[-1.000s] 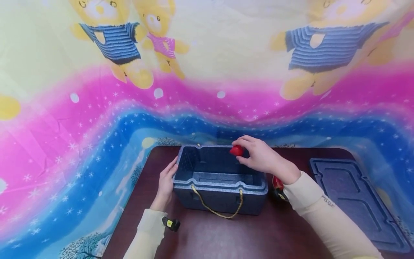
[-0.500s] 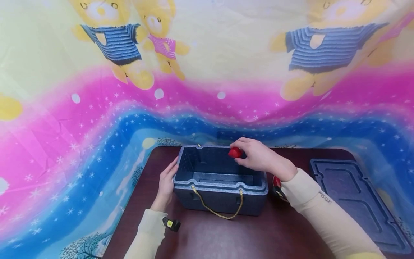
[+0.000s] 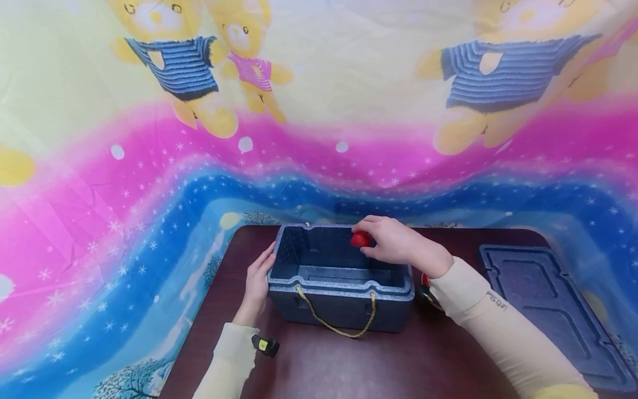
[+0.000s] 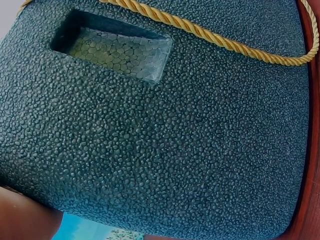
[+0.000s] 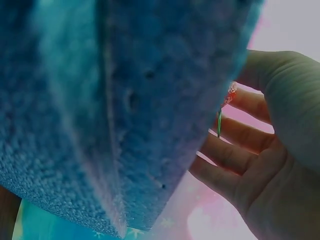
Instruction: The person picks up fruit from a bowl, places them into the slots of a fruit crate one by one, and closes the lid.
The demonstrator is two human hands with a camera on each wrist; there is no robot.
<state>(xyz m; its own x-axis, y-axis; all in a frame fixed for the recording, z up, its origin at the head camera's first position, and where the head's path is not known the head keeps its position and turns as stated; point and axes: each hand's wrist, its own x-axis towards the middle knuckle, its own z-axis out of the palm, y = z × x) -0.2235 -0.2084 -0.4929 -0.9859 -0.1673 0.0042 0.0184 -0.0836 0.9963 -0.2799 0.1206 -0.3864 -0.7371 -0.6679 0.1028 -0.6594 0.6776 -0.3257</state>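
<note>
Red round thing (image 3: 361, 239) (too small to tell just what it is) is over the far right part of the dark box (image 3: 344, 310), pinched by the right hand (image 3: 401, 243). The left hand (image 3: 256, 284) rests its straight fingers on the box's left side. Putting it in seems the step now, so the next move calls for going lower, then letting go softly.

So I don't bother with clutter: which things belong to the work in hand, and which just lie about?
In the job:
red object, in the right hand
box, left hand against it

Apparently lying about:
dark lid
red-and-black item, partly hidden
</note>
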